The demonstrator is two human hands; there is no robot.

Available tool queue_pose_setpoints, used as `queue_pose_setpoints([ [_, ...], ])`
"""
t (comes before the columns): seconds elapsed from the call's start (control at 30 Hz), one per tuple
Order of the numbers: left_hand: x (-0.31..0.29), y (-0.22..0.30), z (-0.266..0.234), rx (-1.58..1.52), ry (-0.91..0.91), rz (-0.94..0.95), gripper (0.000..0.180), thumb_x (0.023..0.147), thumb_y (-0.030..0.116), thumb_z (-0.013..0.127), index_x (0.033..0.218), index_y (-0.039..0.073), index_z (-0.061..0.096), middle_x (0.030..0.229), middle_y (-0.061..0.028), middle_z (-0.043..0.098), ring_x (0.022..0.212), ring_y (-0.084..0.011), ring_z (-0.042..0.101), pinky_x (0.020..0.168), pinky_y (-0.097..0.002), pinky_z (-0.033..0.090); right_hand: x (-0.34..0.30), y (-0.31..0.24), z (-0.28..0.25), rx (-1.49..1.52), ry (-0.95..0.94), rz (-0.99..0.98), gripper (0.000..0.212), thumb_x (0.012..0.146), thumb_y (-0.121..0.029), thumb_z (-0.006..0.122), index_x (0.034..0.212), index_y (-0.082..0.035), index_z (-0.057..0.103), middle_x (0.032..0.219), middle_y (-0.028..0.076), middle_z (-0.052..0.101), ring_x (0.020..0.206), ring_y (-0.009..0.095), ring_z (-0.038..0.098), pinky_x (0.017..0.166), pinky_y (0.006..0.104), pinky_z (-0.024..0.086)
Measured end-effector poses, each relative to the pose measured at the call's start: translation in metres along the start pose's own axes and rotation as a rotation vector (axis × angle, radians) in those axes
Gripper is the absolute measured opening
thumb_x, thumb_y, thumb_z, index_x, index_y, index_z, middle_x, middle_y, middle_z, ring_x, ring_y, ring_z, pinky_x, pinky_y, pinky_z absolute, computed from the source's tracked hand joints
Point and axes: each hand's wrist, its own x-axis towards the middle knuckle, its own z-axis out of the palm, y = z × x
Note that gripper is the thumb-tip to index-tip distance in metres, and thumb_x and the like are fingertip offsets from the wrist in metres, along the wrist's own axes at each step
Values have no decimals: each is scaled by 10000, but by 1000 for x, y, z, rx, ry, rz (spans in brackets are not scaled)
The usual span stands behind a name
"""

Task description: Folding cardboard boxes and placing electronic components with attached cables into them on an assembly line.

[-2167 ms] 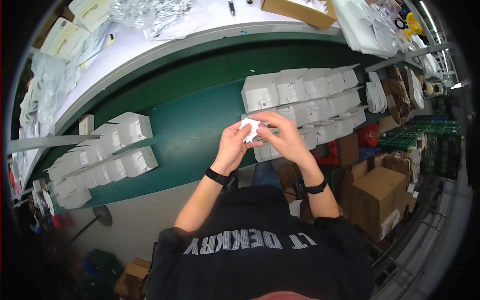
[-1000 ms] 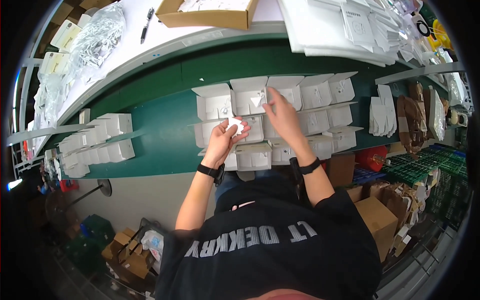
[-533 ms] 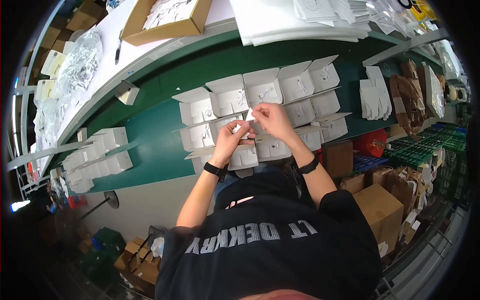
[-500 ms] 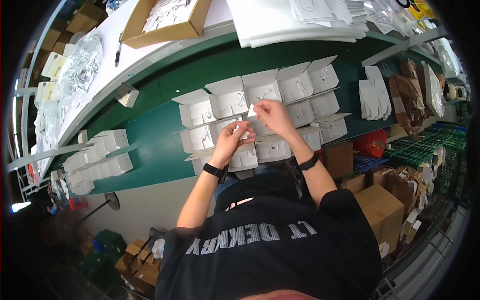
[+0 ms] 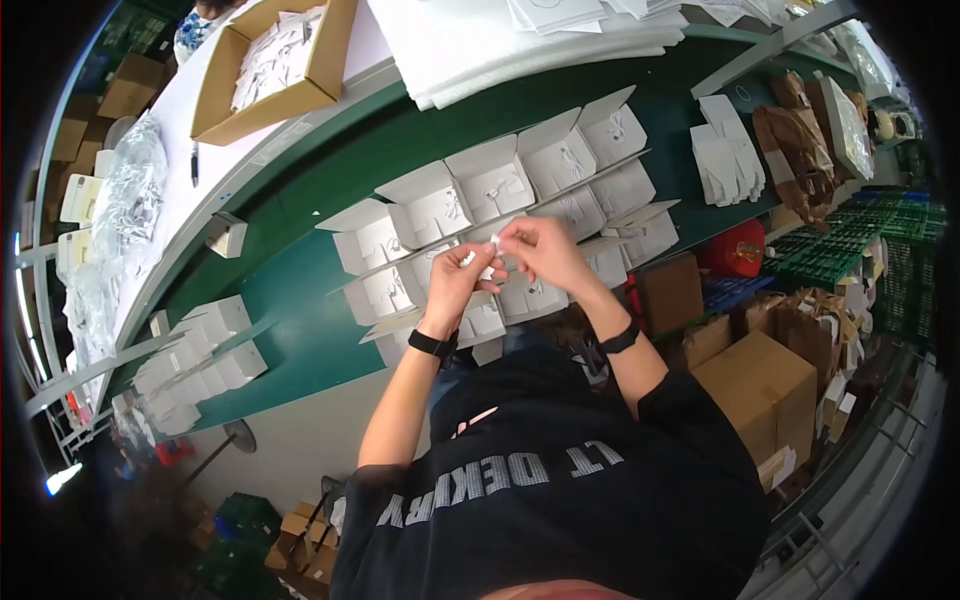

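Observation:
My left hand (image 5: pixel 458 283) is closed on a few small white slips (image 5: pixel 486 270) that look like folded paper or card. At its fingertips my right hand (image 5: pixel 546 252) pinches another small white piece (image 5: pixel 495 243), and the fingers of both hands nearly meet. Beneath them, rows of open white boxes (image 5: pixel 490 190) stand on the green table (image 5: pixel 300 310) with lids raised. Coiled white cables (image 5: pixel 571 160) lie inside several of the boxes. My hands hide some boxes in the middle row.
A cardboard box (image 5: pixel 335 50) of white slips stands on the raised white shelf (image 5: pixel 215 130), beside a pen (image 5: pixel 194 168) and clear plastic bags (image 5: pixel 140 170). More white boxes (image 5: pixel 205 345) stand at the left, flat white cartons (image 5: pixel 728 155) at the right. Green crates (image 5: pixel 840 235) lie beyond.
My right hand has brought its white piece down and left to my left fingertips. The view has shifted, so the boxes and shelf appear moved and turned slightly.

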Motion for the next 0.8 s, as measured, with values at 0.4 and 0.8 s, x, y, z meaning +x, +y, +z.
queue_pose_setpoints([
  [0.4, 19, 16, 42, -223, -127, 89, 245, 1082, 142, 610, 1233, -46, 655, 1102, -127, 740, 964, -197, 746, 823, -302, 645, -3, 0, -58, -293, 308, -249, 202, 1002, -164, 708, 1132, -9, 719, 803, 26, 731, 737, 115, 668, 682, 317, 554],
  [0.8, 76, 41, 69, -40, -147, 62, 220, 1074, 117, 612, 1191, -60, 669, 1092, -140, 743, 943, -205, 751, 836, -331, 660, 11, -29, -103, -255, 197, -38, 150, 1011, -144, 651, 957, -18, 712, 780, 27, 728, 558, 69, 597, 457, 241, 442],
])
